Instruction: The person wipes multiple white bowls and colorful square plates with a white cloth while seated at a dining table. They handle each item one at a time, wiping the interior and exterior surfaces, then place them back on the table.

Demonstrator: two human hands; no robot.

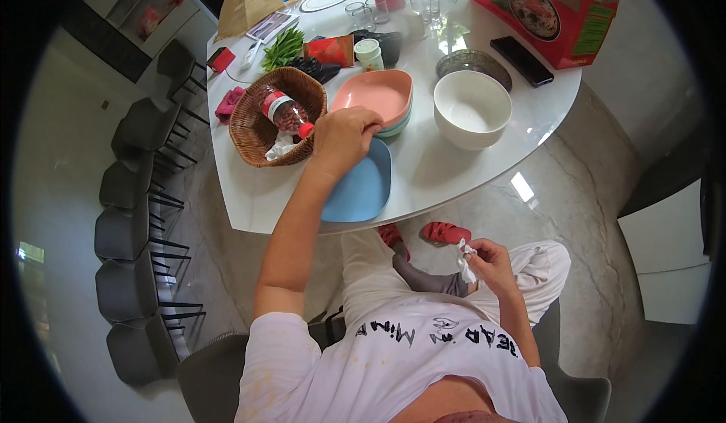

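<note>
My left hand (344, 139) reaches over the table with its fingers curled into a pinch, at the near rim of a stack of square dishes, a pink dish (376, 94) on top. Whatever is between those fingertips is hidden. Below that hand lies a blue square dish (359, 192), close to the table's near edge and partly covered by my wrist. My right hand (490, 264) is above my lap, closed on a crumpled white tissue (466, 266). Left of my left hand, a wicker basket (243, 137) holds a red-capped plastic bottle (283, 111) and some crumpled white tissue (281, 148).
On the white table (423, 181) stand a white bowl (473, 111), a dark glass plate (454, 61), a phone (522, 61) and a red box (556, 16). Farther back are green vegetables (283, 49), a lidded jar (368, 54) and several glasses. Grey chairs (128, 230) line the left.
</note>
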